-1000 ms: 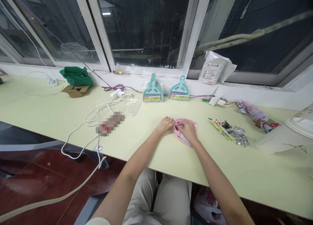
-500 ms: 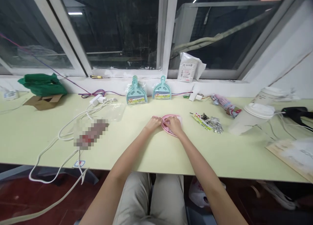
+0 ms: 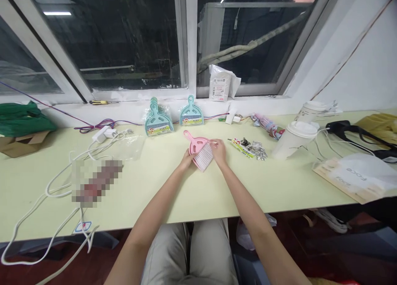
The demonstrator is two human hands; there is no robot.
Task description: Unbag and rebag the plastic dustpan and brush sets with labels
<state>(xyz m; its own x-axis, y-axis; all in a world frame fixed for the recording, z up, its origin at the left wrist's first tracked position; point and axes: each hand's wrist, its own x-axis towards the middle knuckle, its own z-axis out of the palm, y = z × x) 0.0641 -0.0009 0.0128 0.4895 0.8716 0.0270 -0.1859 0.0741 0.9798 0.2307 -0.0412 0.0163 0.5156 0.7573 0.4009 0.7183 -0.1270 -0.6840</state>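
A pink mini dustpan [image 3: 194, 146] lies over the middle of the table, its looped handle pointing away and slightly left. Against its face sits a small brush with pale bristles [image 3: 204, 156], the bristles facing me. My left hand [image 3: 186, 160] grips the dustpan's left edge, thumb over the front. At the upper right edge, my right hand [image 3: 218, 150] has its fingers closed on the set; whether they pinch the pan or the brush I cannot tell. Behind stand a stack of teal dustpan sets [image 3: 159, 123] and another teal set [image 3: 191, 112], both in clear wrapping.
Right of my hands lie label cards [image 3: 242, 148] and a heap of small metal pieces [image 3: 259, 150]. White cups [image 3: 294, 140] and a paper packet [image 3: 347, 175] are farther right. White cables [image 3: 52, 181] and a blurred-out object [image 3: 99, 184] occupy the left, near a cardboard box [image 3: 25, 143].
The pink dustpan set has turned so its handle and bristles show. My left hand has moved down its left side; my right hand has shifted to its right edge. The view has swung right.
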